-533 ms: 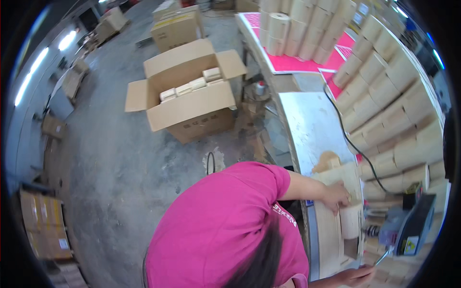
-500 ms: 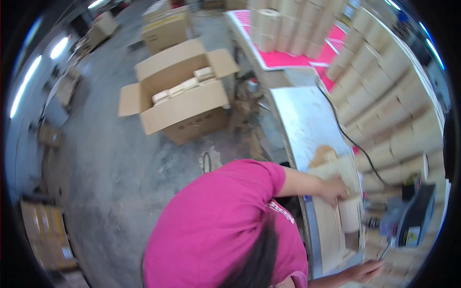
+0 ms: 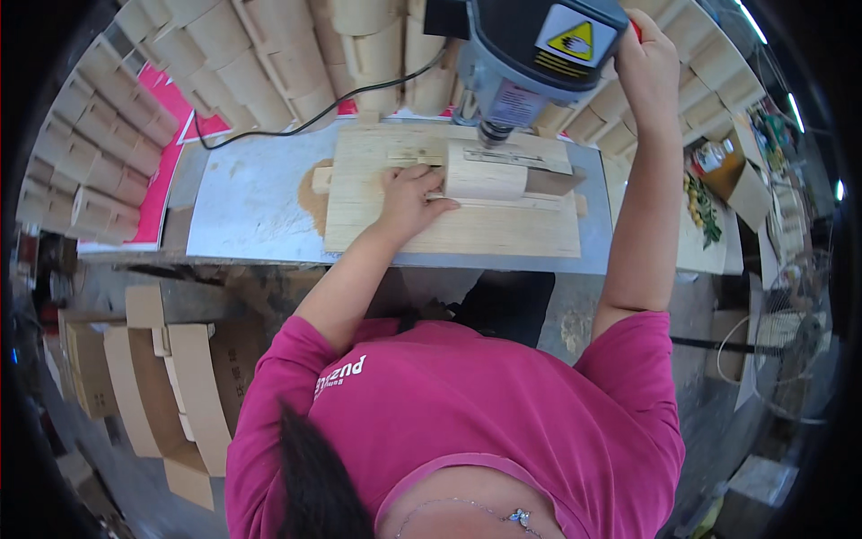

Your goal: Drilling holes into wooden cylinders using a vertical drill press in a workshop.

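Under the drill (image 3: pixel 532 70), the left hand (image 3: pixel 415 203), fingers apart, seemingly steadies the block (image 3: pixel 486 176); the right hand (image 3: pixel 648 65) clasps the red handle (image 3: pixel 637 30).

The shirt (image 3: pixel 503 386) is magenta with white lettering (image 3: pixel 339 375). The drill (image 3: pixel 503 45) is dark grey over blue-grey, its label (image 3: pixel 575 43) yellow and black on white. The block (image 3: pixel 485 175) and board (image 3: pixel 503 232) are pale cream, the sawdust (image 3: pixel 311 202) orange-tan, the cord (image 3: pixel 359 92) black, the carton (image 3: pixel 199 386) brown.
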